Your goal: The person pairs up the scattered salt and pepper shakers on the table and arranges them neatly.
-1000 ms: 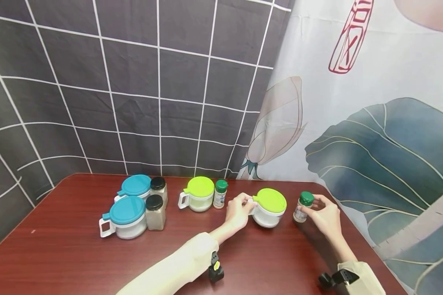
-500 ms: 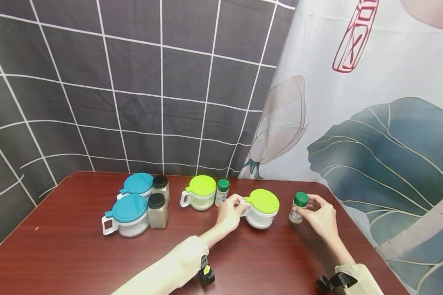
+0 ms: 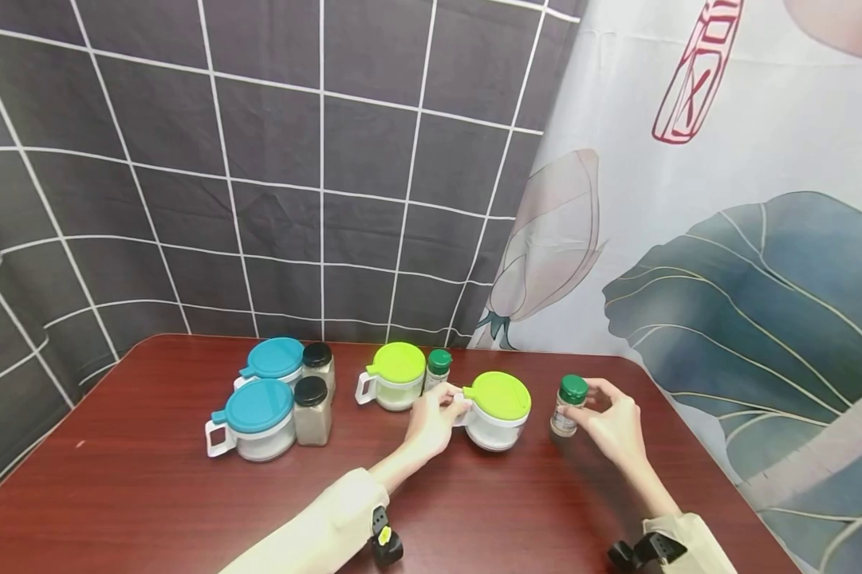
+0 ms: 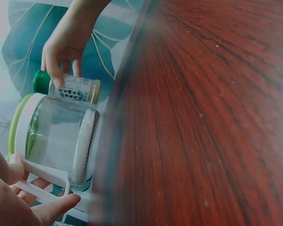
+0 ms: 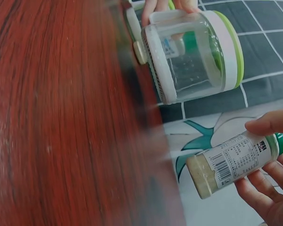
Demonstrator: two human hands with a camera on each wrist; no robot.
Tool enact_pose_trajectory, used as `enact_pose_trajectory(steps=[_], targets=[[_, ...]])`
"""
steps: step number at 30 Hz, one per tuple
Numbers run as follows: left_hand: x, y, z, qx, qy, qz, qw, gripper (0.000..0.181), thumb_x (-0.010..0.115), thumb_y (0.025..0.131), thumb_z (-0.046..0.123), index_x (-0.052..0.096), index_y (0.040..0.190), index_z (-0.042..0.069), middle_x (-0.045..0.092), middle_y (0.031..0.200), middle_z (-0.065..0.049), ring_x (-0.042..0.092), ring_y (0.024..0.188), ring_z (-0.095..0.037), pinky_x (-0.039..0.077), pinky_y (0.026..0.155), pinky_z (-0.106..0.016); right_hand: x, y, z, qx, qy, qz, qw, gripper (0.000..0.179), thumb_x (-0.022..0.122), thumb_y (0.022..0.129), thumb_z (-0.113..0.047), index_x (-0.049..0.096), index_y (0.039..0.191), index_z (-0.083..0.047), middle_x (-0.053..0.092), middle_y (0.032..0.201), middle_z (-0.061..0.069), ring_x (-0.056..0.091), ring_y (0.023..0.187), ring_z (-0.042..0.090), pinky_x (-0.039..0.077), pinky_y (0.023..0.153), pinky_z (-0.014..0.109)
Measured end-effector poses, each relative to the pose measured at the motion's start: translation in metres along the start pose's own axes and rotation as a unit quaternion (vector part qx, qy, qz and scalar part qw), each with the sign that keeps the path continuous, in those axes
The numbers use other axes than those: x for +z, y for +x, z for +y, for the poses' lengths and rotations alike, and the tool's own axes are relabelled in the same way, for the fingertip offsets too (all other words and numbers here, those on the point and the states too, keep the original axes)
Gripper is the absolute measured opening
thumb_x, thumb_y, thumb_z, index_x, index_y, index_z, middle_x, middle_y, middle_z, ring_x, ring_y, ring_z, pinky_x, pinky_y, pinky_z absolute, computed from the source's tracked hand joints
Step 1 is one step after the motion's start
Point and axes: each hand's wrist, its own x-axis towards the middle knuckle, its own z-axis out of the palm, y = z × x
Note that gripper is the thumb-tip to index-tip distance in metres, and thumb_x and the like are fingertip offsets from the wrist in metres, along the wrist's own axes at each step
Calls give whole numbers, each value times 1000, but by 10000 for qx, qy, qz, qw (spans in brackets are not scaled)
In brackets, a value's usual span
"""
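Observation:
In the head view my left hand grips the white handle of a clear seasoning jar with a lime-green lid. The left wrist view shows thumb and fingers around that handle. My right hand holds a small spice bottle with a green cap, just right of the jar. Its label and barcode face the right wrist camera, and pale powder shows at its base. Whether the jar and bottle touch the table is hard to tell. A second green-capped bottle is partly hidden behind my left hand.
Another lime-lidded jar stands beside that second bottle. Farther left are two blue-lidded jars and two black-capped shakers. The red-brown table ends at a dark grid cloth and a printed curtain.
Both hands have moved left, carrying the lime-lidded jar and the green-capped bottle with them. The jar now sits closer to the second jar and bottle. The view has shifted slightly.

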Motion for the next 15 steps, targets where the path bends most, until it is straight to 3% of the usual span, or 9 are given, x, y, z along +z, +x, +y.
enact_pose_trajectory(steps=[15], targets=[[-24, -10, -3, 107, -33, 35, 9999, 15, 68, 86, 15, 67, 94, 3, 72, 97, -14, 67, 94, -27, 50, 75, -27, 19, -5, -10, -81, 634, -326, 9974, 39, 83, 67, -4, 67, 103, -4, 69, 87, 9, 61, 73, -6, 51, 67, 9]])
